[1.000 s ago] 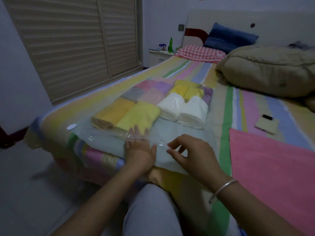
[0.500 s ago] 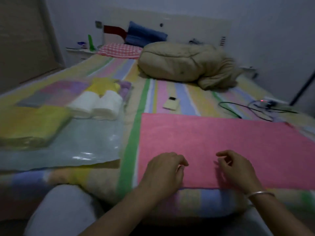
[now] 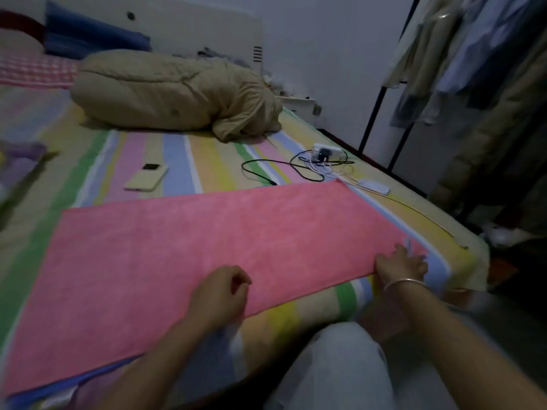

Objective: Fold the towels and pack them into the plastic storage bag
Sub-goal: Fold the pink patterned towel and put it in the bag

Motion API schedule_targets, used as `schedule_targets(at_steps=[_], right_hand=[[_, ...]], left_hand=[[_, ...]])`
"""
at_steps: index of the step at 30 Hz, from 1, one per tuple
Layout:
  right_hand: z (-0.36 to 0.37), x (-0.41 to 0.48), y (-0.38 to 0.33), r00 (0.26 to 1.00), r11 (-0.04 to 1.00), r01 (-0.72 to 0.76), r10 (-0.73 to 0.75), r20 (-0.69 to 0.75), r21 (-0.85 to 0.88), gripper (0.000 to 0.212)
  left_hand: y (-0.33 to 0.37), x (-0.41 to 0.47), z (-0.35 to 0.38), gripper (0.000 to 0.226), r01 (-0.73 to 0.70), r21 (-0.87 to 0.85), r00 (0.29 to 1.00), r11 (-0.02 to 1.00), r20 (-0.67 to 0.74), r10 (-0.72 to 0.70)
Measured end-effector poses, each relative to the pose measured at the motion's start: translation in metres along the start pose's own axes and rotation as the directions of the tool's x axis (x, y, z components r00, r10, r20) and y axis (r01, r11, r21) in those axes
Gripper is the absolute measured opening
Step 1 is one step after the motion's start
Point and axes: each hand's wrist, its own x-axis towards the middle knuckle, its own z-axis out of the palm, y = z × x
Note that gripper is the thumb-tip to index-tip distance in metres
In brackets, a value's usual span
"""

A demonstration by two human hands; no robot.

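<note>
Your view has swung to the right since half a second ago: the plastic bag with its rolled towels, which lay at the left of the bed, is now out of frame. The pink towel [image 3: 225,247] lies spread flat on the striped sheet [image 3: 207,161], as before, with its near edge along the edge of the bed in front of you.

Your right hand [image 3: 401,263] has moved out from the middle of that near edge to the towel's near right corner, where its curled fingers grip the cloth (a metal bangle [image 3: 404,282] sits on the wrist). Your left hand [image 3: 220,292] hangs over the near edge nearer the middle, fingers curled with the thumb close to them; you cannot tell from here whether it pinches the towel or merely hovers over it.

Beyond the towel, a pale yellow phone [image 3: 146,177] lies on the sheet, apart from the towel's far edge. Black cables [image 3: 268,173] coil near the towel's far right corner, running to a white power strip [image 3: 325,149]. A beige duvet [image 3: 174,96] is bundled up farther back.
</note>
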Motion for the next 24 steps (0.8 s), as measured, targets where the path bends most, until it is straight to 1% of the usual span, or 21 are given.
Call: schedule_targets(at_steps=[2, 3, 5, 8, 12, 14, 15, 17, 18, 19, 20, 21, 22, 23, 24], right_hand=[[0.004, 0.014, 0.006, 1.000, 1.000, -0.025, 0.025, 0.018, -0.008, 0.067], [0.006, 0.018, 0.008, 0.999, 1.000, -0.028, 0.028, 0.019, -0.001, 0.066], [0.011, 0.022, 0.010, 1.000, 0.999, -0.030, 0.029, 0.008, 0.018, 0.064], [0.015, 0.028, 0.013, 0.997, 0.996, -0.068, 0.070, -0.041, 0.053, 0.062], [0.015, 0.036, 0.010, 0.997, 0.997, -0.066, 0.068, -0.047, 0.045, 0.069], [0.014, 0.034, 0.007, 0.997, 0.999, -0.010, 0.013, -0.079, 0.044, 0.072], [0.013, 0.032, 0.005, 0.993, 0.999, 0.040, -0.037, -0.108, 0.021, 0.072], [0.014, 0.024, -0.001, 0.968, 0.980, 0.178, -0.191, -0.166, -0.087, 0.072], [0.015, 0.019, -0.007, 0.937, 0.950, 0.272, -0.297, -0.182, -0.151, 0.069], [0.018, 0.011, -0.015, 0.885, 0.898, 0.389, -0.426, -0.188, -0.207, 0.063], [0.021, 0.001, -0.025, 0.801, 0.817, 0.523, -0.568, -0.187, -0.244, 0.053], [0.024, -0.013, -0.037, 0.686, 0.704, 0.659, -0.707, -0.173, -0.265, 0.043], [0.030, -0.029, -0.049, 0.549, 0.566, 0.778, -0.824, -0.142, -0.272, 0.036], [0.036, -0.048, -0.061, 0.411, 0.417, 0.871, -0.908, -0.078, -0.261, 0.034], [0.044, -0.066, -0.070, 0.294, 0.286, 0.930, -0.956, 0.001, -0.232, 0.036]], left_hand=[[-0.001, 0.002, 0.001, 0.010, 0.019, 0.000, 0.999, 1.000, 0.035, -0.019], [-0.002, 0.001, 0.002, 0.011, 0.021, 0.002, 0.999, 1.000, 0.030, -0.021], [-0.002, -0.002, 0.004, 0.013, 0.018, 0.009, 1.000, 1.000, -0.006, -0.018], [0.002, -0.006, 0.007, 0.014, 0.021, 0.013, 0.998, 1.000, -0.061, -0.020], [0.009, -0.010, 0.008, 0.015, 0.062, 0.023, 0.994, 0.998, -0.094, -0.060], [0.010, -0.011, 0.008, 0.017, 0.074, 0.026, 0.992, 0.997, -0.108, -0.070], [0.011, -0.013, 0.008, 0.017, 0.074, 0.030, 0.991, 0.997, -0.112, -0.070], [0.012, -0.013, 0.008, 0.018, 0.079, 0.036, 0.991, 0.996, -0.113, -0.075], [0.011, -0.013, 0.007, 0.018, 0.083, 0.034, 0.991, 0.996, -0.110, -0.079], [0.010, -0.012, 0.007, 0.017, 0.087, 0.028, 0.992, 0.996, -0.098, -0.084], [0.008, -0.010, 0.006, 0.016, 0.092, 0.001, 0.993, 0.996, -0.077, -0.092], [0.008, -0.009, 0.003, 0.015, 0.110, -0.072, 0.992, 0.991, -0.053, -0.113], [0.008, -0.008, -0.001, 0.016, 0.138, -0.204, 0.989, 0.969, -0.032, -0.147], [0.011, -0.008, -0.006, 0.018, 0.177, -0.373, 0.980, 0.911, -0.014, -0.197], [0.013, -0.008, -0.012, 0.020, 0.220, -0.531, 0.965, 0.818, -0.005, -0.263]])
